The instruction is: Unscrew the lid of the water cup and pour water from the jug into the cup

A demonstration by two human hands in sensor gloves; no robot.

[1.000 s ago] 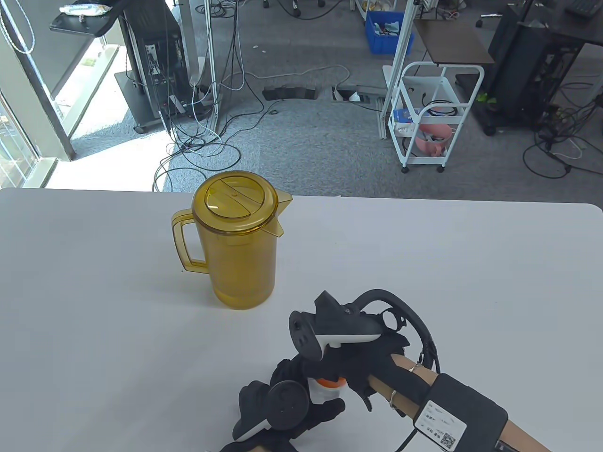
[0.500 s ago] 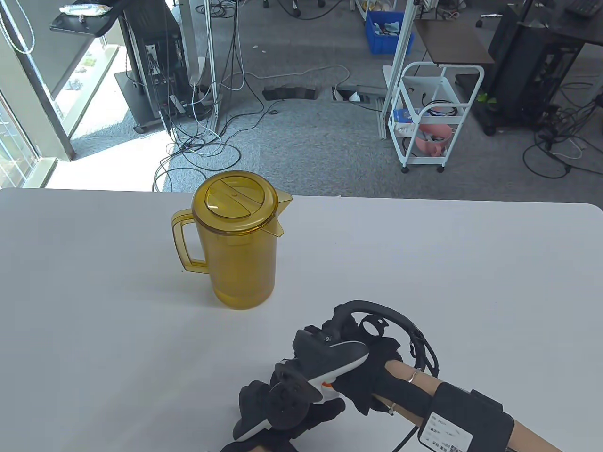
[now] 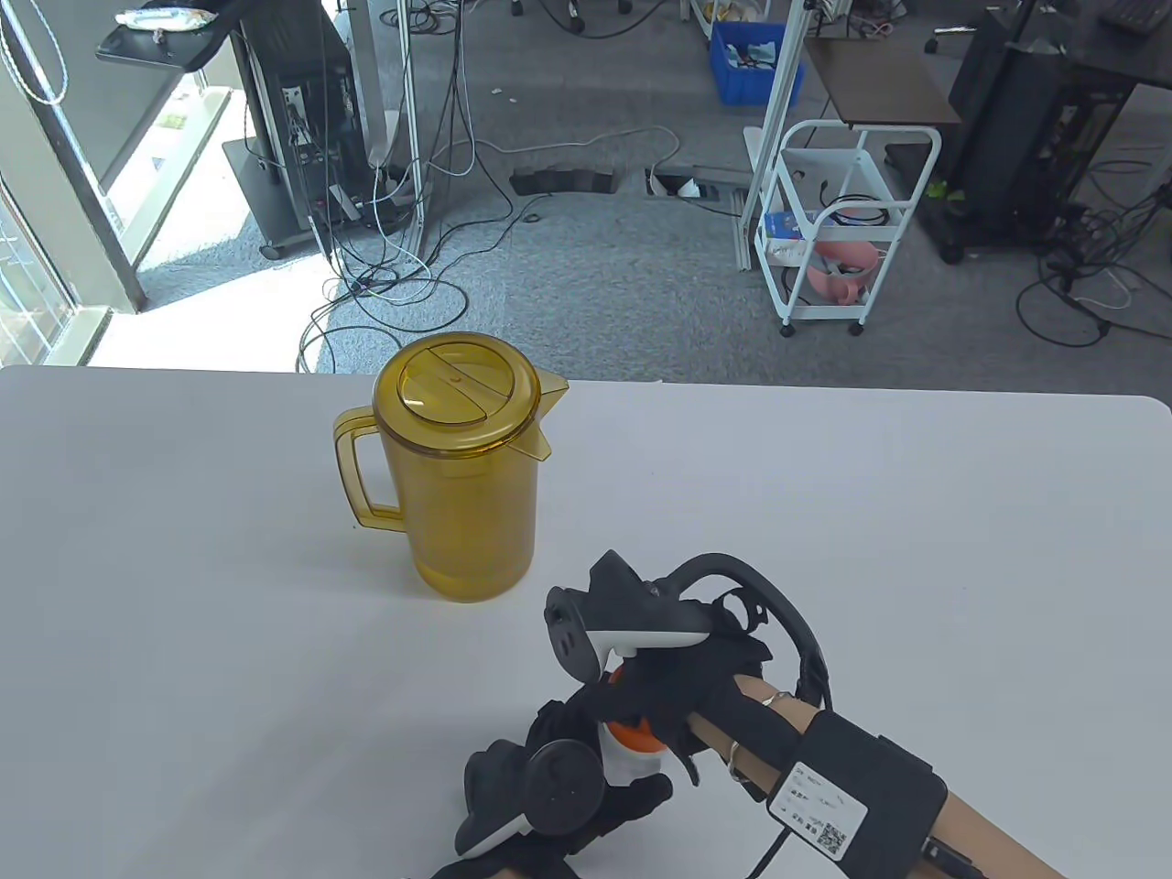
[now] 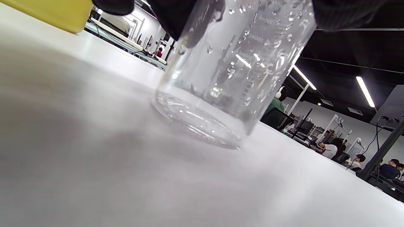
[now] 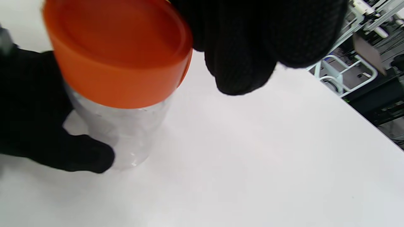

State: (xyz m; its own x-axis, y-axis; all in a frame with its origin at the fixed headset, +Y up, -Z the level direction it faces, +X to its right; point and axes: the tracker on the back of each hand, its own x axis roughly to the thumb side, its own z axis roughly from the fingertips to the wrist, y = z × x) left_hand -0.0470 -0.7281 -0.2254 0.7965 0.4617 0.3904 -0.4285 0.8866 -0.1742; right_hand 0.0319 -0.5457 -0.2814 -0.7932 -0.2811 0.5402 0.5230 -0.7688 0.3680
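Cup (image 3: 624, 765) stands at the near table (image 3: 916, 549) edge, its clear body grasped by the left hand (image 3: 549, 797). Right hand (image 3: 678, 696) sits over the orange lid (image 5: 116, 53), fingers curled on its rim; only the right wrist view shows the lid fully. Left wrist view alone shows droplets inside the cup and its base on the table. Farther back, well apart, stands the amber jug (image 3: 462, 476), lidded, upright.

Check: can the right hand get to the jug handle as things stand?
Probably not directly. The right hand is gripping the orange lid, and the handle sits on the far left side of the amber jug, so the jug body blocks a straight reach.
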